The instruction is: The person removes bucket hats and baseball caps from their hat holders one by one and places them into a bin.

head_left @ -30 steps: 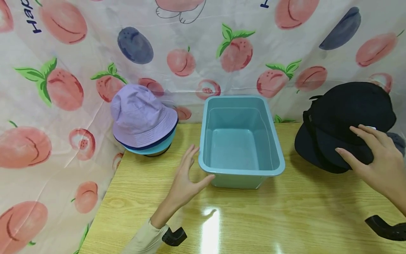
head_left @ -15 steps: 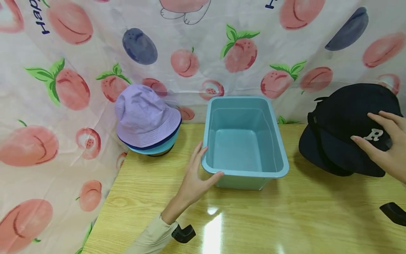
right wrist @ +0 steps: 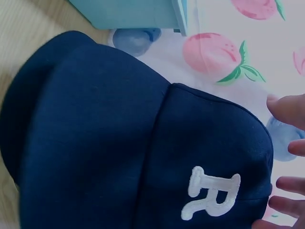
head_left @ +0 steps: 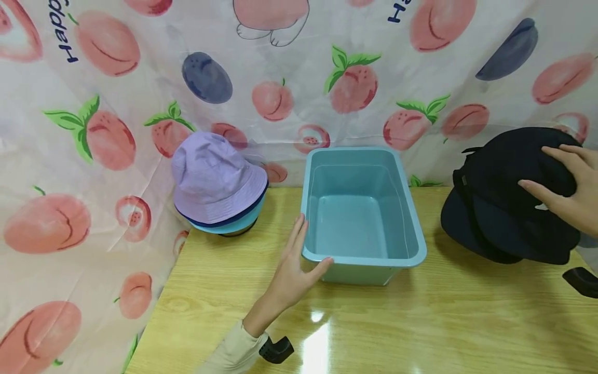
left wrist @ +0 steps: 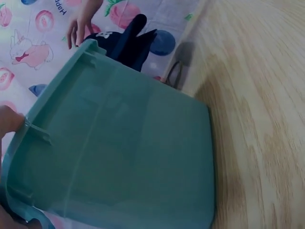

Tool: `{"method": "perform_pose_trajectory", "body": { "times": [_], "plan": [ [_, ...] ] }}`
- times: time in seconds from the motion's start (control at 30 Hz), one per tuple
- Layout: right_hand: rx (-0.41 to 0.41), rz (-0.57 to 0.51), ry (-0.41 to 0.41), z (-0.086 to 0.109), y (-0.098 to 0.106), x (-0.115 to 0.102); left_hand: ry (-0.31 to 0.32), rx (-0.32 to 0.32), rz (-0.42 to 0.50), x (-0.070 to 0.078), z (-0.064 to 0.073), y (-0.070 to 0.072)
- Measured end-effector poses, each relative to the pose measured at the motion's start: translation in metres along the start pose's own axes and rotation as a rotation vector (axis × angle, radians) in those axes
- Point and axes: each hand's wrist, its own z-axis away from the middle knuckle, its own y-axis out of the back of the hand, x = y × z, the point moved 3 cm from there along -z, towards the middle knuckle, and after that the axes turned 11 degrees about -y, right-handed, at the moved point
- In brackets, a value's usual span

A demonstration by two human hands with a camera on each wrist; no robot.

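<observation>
My left hand (head_left: 291, 280) rests at the near left corner of a blue-green plastic tub (head_left: 364, 261), fingers along its left rim and thumb at the front rim. The tub has nothing in it. In the left wrist view, fingers (left wrist: 8, 120) touch the edge of the tub (left wrist: 124, 148). My right hand (head_left: 576, 182) is spread, fingers slightly bent, over the crown of a black cap (head_left: 518, 150). A white letter R (right wrist: 212, 193) shows on the front of the cap (right wrist: 95, 124) in the right wrist view. Under it lies another dark cap (head_left: 453, 218).
A stack of bucket hats, a lilac one (head_left: 210, 176) on top of navy and light blue ones, stands at the back left of the wooden table (head_left: 224, 291). Behind everything hangs a fruit-print cloth (head_left: 289, 62). A greyish-blue item (head_left: 587, 240) shows behind the right hand.
My left hand has come from just beside the tub onto its corner. The right hand has shifted toward the side of the crown, and the top cap's brim has swung to the right.
</observation>
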Motion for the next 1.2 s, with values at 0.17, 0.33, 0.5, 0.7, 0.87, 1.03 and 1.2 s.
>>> {"method": "perform_pose_trajectory", "body": {
  "times": [0.17, 0.33, 0.5, 0.7, 0.87, 1.03, 1.2],
  "plan": [
    [-0.030, 0.061, -0.001, -0.010, -0.001, 0.000, -0.025, 0.010, -0.026, -0.003, 0.006, -0.002],
    [-0.081, 0.166, -0.060, -0.027, -0.005, 0.013, -0.054, 0.024, -0.030, -0.004, 0.008, -0.002],
    [-0.141, 0.257, -0.121, -0.042, -0.011, 0.029, -0.066, 0.033, -0.037, -0.004, 0.009, -0.002],
    [-0.173, 0.261, -0.088, -0.045, -0.011, 0.021, -0.070, 0.034, -0.047, -0.005, 0.010, -0.001],
    [-0.095, 0.140, 0.004, -0.044, -0.007, 0.015, -0.084, 0.037, -0.051, -0.004, 0.011, -0.003],
    [-0.002, 0.057, 0.036, -0.044, -0.006, 0.019, -0.125, 0.055, -0.057, -0.002, 0.014, -0.003],
    [0.087, 0.005, 0.025, -0.044, -0.004, 0.024, -0.161, 0.058, -0.057, 0.000, 0.012, -0.004]
  ]
}}
